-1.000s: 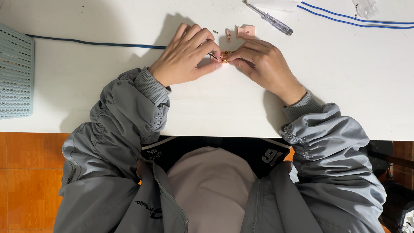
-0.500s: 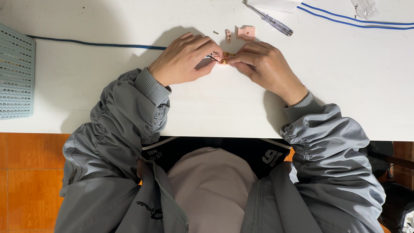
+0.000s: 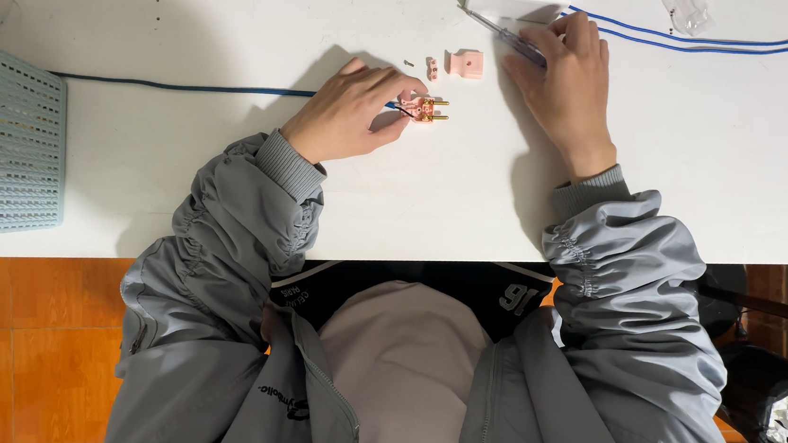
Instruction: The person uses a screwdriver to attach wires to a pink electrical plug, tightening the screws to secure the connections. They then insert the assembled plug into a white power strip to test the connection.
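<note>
Two brass prongs on pink plug (image 3: pixel 426 110); left hand (image 3: pixel 351 111) pinching.

Lighting: bright, even, from above.
Table (image 3: pixel 194 14) slightly overexposed; soft shadows beside hands; focus sharp, edges mildly bent.

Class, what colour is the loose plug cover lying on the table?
Pale pink plug cover, seen in the head view.

Both arms in grey jacket sleeves stretch forward, cuffs pushed up a bit at the wrists. Left hand (image 3: pixel 352 109) lies palm down, knuckles up, fingers curled in with the tips pinched together. Right hand (image 3: pixel 568 75) reaches further out and higher, palm down too, fingers bent and closing around something thin.
</note>
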